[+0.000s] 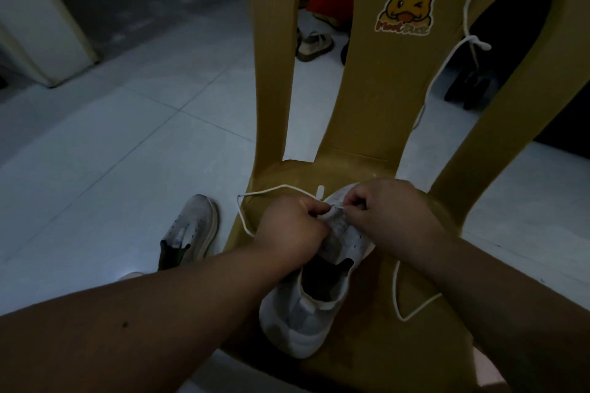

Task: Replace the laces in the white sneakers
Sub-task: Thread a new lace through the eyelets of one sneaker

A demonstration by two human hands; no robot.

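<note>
A white sneaker (306, 313) lies on the seat of a yellow plastic chair (396, 124), heel toward me. My left hand (287, 230) grips the sneaker's upper near the toe end. My right hand (389, 217) pinches the tip of a white lace (397, 293) right at the eyelets. One part of the lace loops off the seat's left side, another curls on the seat at the right. The second white sneaker (191, 230) stands on the floor left of the chair, with no lace in it.
Another white lace (469, 41) hangs knotted over the chair's backrest, beside a duck sticker (407, 3). Sandals (314, 45) and dark shoes (469, 86) lie on the tiled floor behind the chair. A white cabinet (41, 16) stands at far left.
</note>
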